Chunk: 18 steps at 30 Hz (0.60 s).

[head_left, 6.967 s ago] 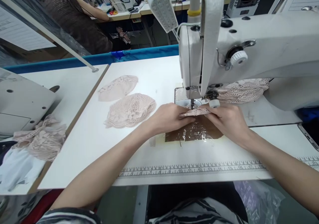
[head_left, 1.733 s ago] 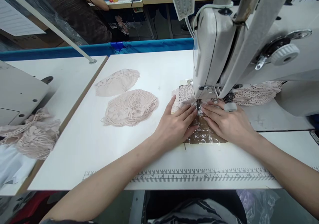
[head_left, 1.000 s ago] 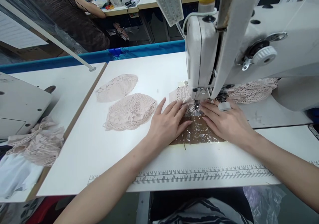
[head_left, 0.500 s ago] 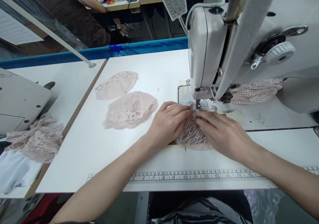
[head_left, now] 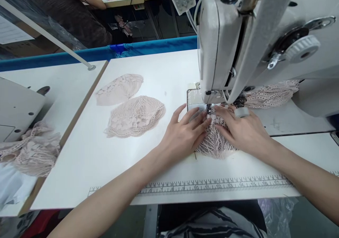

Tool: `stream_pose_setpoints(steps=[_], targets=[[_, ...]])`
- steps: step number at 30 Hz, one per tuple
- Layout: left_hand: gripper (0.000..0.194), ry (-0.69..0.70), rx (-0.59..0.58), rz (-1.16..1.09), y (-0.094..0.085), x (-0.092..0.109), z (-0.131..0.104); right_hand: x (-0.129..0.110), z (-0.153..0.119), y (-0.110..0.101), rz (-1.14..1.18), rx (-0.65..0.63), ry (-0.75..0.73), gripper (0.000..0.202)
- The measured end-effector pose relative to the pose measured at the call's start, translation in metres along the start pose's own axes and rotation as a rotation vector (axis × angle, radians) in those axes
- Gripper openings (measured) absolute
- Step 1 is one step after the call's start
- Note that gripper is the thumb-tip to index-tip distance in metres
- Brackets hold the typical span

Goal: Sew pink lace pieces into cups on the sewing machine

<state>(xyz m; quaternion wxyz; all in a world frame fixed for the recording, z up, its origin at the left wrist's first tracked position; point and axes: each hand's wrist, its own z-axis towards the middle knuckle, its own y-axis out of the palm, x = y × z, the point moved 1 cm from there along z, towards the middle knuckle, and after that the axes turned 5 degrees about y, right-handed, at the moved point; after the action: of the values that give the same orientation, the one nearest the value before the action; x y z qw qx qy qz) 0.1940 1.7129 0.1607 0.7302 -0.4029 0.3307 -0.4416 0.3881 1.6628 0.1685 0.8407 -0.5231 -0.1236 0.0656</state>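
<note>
A piece of pale pink lace (head_left: 217,144) lies under the presser foot (head_left: 209,108) of a white sewing machine (head_left: 217,47). My left hand (head_left: 185,130) rests flat with fingers spread, its fingertips on the lace's left edge beside the foot. On the other side, my right hand (head_left: 242,128) lies over the lace with fingers stretched out, thumb and forefinger apart near the needle. Part of the lace is hidden under both hands. Two more lace pieces, a scalloped cup shape (head_left: 136,117) and a flatter one (head_left: 120,89), lie to the left.
Bunched lace (head_left: 272,94) sits behind the needle, under the machine arm. A printed ruler (head_left: 212,186) runs along the table's front edge. At left are another machine (head_left: 18,107) and a lace heap (head_left: 39,153). A person (head_left: 66,15) is beyond the blue cloth edge (head_left: 159,45).
My fingers have gone from gathered close at the foot to spread out. My right hand has moved slightly right and up. The lace lies flatter, and the whole view has shifted a little.
</note>
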Motion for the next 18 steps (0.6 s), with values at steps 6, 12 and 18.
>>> stream_pose_setpoints(steps=[6, 12, 18], targets=[[0.032, 0.010, -0.023, 0.075, -0.0025, 0.0016, 0.0000, 0.0007, 0.0007, 0.0016, -0.009, 0.017, -0.022, 0.034], [0.032, 0.001, -0.010, 0.069, -0.0017, 0.0033, 0.0006, 0.0013, 0.0000, 0.0031, -0.011, 0.030, -0.033, 0.034], [0.031, 0.004, 0.010, 0.089, -0.0020, 0.0047, 0.0018, 0.0007, -0.0003, 0.0031, -0.005, 0.035, -0.032, 0.033]])
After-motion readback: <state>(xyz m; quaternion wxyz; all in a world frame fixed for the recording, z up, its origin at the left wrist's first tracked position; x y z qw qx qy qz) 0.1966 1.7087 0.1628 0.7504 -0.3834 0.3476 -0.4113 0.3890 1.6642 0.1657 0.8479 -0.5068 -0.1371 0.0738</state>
